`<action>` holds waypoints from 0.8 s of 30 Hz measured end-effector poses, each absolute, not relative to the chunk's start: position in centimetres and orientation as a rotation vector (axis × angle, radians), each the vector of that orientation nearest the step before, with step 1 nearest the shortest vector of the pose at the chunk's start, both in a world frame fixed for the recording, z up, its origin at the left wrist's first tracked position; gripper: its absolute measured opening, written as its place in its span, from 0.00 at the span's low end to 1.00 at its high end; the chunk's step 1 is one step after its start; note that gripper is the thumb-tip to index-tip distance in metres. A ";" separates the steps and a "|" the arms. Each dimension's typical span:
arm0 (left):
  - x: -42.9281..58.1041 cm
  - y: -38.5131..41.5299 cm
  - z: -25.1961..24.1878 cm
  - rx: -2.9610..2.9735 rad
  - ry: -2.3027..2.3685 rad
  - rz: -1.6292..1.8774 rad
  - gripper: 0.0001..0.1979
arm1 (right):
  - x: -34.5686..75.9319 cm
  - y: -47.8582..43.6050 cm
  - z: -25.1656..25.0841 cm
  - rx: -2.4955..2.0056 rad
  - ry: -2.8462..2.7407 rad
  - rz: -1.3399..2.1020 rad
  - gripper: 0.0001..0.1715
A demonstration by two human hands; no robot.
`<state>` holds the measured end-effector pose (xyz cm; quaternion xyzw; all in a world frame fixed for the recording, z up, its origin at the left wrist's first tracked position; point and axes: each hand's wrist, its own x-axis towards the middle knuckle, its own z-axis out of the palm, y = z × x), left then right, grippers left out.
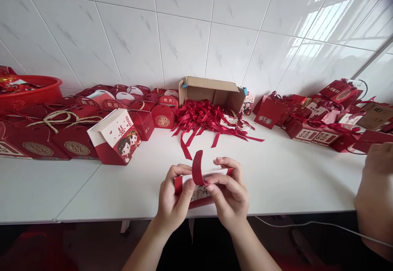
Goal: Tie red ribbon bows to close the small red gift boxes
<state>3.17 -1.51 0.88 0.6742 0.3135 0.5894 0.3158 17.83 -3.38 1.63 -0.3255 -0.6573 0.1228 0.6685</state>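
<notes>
Between both hands, over the table's front edge, is a red and white paper gift box [201, 197] with a pale printed pattern on its front. A curved red flap [198, 168] stands up from its top. My left hand [175, 189] grips the box's left end, thumb on the front near the flap. My right hand [230, 191] holds the right side, its thumb and forefinger pinching at the flap's base. Fingers behind the box are partly hidden. Beyond the hands lies a heap of red ribbons [204, 117], spilling from a cardboard box [211, 83].
Rows of red gift boxes [73, 146] line the left, near a red plastic basket [37, 84]. A white-topped box [115, 138] stands in front. More boxes [319, 134] pile up at right, beside another person's hand [376, 181]. A cable [307, 223] runs below the white table [276, 181].
</notes>
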 end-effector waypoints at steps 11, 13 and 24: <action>2.9 -1.9 1.1 1.883 0.573 1.580 0.04 | 17.2 -4.2 1.2 -0.701 -1.360 0.286 0.15; 2.7 -2.2 0.9 1.918 0.519 1.605 0.06 | 17.3 -4.3 1.1 -0.666 -1.305 0.400 0.22; 0.4 -6.8 6.2 1.265 0.864 1.354 0.13 | 18.3 -5.5 1.5 -0.523 -1.422 0.484 0.14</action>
